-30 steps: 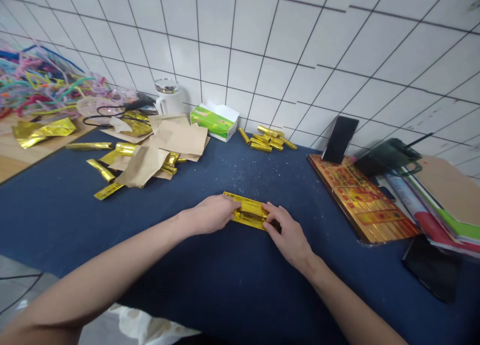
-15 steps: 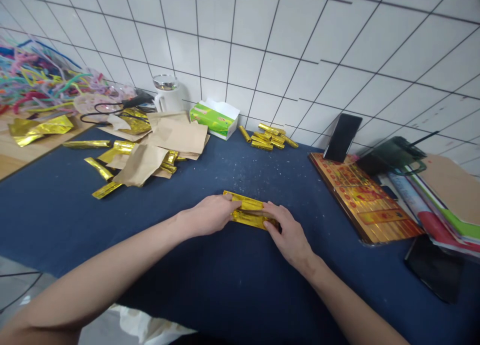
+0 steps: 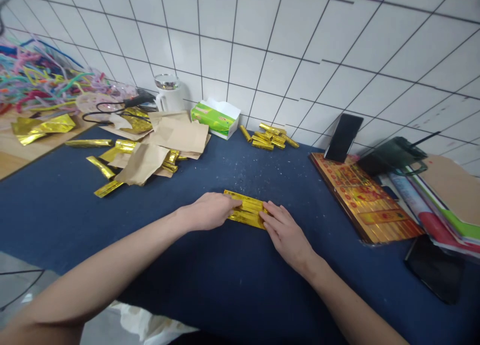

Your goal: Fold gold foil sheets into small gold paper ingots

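A sheet of gold foil paper (image 3: pixel 245 210) lies on the dark blue cloth in front of me, folded into a narrow rectangle with long creases. At its left end is my left hand (image 3: pixel 210 212); the index finger presses on the foil and the other fingers are curled, partly hidden. My right hand (image 3: pixel 287 232) rests over the right end, its fingers stretched out flat on the foil. Farther back by the wall sits a small pile of gold foil rolls (image 3: pixel 268 137).
Brown paper sheets (image 3: pixel 176 132) and gold foil pieces lie at left, near a white mug (image 3: pixel 168 97) and a green tissue pack (image 3: pixel 215 117). On the right are an orange-gold box (image 3: pixel 360 200), a leaning phone (image 3: pixel 344 137), a dark cup (image 3: pixel 392 155) and a black phone-like object (image 3: pixel 435 270).
The foil's folded edges now lie flatter. My right thumb and fingers have gone from pinching the right end to lying flat on it; the left hand has barely moved.
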Available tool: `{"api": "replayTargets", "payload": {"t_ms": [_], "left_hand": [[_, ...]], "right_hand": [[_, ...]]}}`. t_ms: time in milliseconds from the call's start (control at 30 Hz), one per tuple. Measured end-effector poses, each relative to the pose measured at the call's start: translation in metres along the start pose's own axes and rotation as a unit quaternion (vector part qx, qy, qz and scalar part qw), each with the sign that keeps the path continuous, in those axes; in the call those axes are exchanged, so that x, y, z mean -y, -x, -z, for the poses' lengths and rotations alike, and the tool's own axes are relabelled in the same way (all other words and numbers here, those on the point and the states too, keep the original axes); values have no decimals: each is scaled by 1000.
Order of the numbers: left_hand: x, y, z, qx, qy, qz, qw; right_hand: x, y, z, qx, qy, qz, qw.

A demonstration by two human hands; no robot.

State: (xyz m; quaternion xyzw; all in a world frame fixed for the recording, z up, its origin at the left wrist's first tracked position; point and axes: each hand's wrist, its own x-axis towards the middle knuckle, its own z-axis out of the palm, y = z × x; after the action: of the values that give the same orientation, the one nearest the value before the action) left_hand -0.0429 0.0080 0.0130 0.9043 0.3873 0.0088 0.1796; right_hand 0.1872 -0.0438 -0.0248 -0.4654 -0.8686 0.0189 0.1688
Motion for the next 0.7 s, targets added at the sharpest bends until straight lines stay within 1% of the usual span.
{"api": "replayTargets", "payload": {"t_ms": [200, 400, 600, 700], "left_hand": [[-3, -1, -2, -26, -51, 2, 998], [-9, 1, -2, -29, -139, 7, 990], [-17, 0, -3, -84, -192, 5, 978], [-17, -1, -7, -112, -209, -19, 971]], "right_hand": [[-2, 1, -4, -1, 32, 12, 999], [-1, 0, 0, 4, 78, 31, 996], [0, -1, 4, 4, 99, 39, 994], [-1, 0, 3, 8, 105, 44, 994]]}}
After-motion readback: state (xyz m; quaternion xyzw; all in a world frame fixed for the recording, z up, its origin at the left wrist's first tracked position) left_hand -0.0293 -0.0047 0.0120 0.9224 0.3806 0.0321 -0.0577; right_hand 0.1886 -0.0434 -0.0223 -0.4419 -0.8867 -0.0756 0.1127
